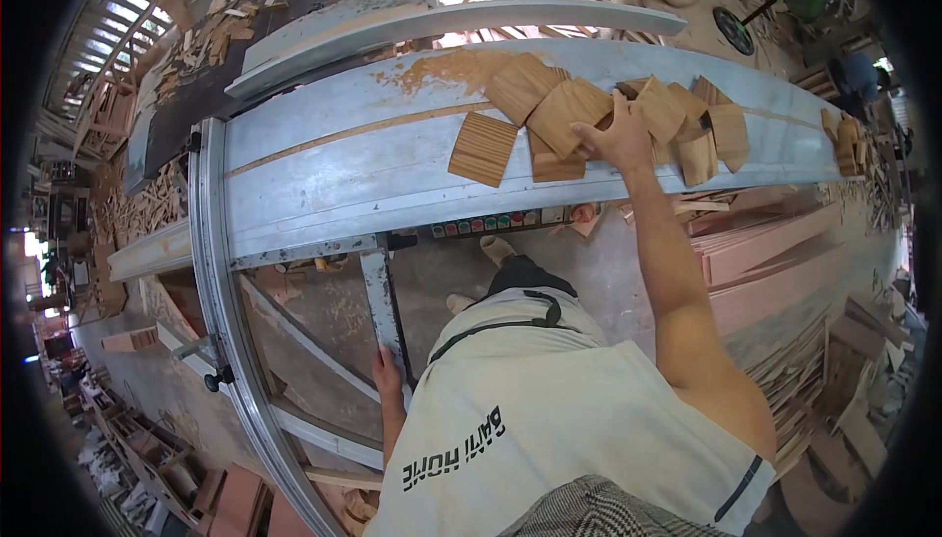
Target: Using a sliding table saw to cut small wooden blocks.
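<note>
My right hand [624,137] reaches over a heap of wooden blocks on the grey metal saw table [324,184]. Its thumb presses on a square wooden block [567,117] and the fingers curl over the far side; the palm hides part of the grip. Next to it, a striped wooden block [484,149] lies at the heap's left end, and more blocks [697,156] lie tilted over one another to the right. Low at my left side, my left hand [389,377] is closed round the painted metal bar [377,292] of a side frame, its fingers partly hidden.
A long metal fence [461,19] runs behind the blocks, with sawdust [432,73] before it. An aluminium rail [209,233] crosses at the left. Control buttons [491,224] sit under the table's front edge. Stacked pinkish boards [765,253] lie at the right, and offcuts litter the floor.
</note>
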Available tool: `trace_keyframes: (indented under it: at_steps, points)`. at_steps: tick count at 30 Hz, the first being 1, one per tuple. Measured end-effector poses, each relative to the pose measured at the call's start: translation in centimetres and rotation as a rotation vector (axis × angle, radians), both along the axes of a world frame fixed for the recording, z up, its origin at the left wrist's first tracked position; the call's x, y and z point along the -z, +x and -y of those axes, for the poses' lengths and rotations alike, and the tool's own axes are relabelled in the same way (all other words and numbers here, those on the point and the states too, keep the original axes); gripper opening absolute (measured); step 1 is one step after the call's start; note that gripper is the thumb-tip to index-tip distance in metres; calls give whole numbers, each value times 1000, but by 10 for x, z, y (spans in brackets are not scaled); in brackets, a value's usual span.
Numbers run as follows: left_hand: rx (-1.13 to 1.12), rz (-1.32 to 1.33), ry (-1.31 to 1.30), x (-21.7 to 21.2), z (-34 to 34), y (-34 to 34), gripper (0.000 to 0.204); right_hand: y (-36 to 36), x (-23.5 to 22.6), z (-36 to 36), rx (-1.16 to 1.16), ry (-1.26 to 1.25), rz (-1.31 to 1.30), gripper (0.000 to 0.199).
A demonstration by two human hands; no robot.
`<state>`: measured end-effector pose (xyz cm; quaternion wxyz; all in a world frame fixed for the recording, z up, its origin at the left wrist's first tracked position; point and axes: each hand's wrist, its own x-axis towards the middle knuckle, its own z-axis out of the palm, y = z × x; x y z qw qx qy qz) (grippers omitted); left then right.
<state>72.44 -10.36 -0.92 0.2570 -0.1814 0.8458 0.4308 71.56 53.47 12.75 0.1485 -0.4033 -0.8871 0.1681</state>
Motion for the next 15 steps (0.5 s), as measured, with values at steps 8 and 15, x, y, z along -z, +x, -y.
trace_keyframes:
  at_steps: [8, 15]
  points:
    - [-59, -32, -258, 4, -19, 0, 74, -9, -5, 20, -120, 83, 192, 95]
    - [-45, -70, -265, -8, -37, 4, 73, -10, -6, 18, -141, 63, 211, 94]
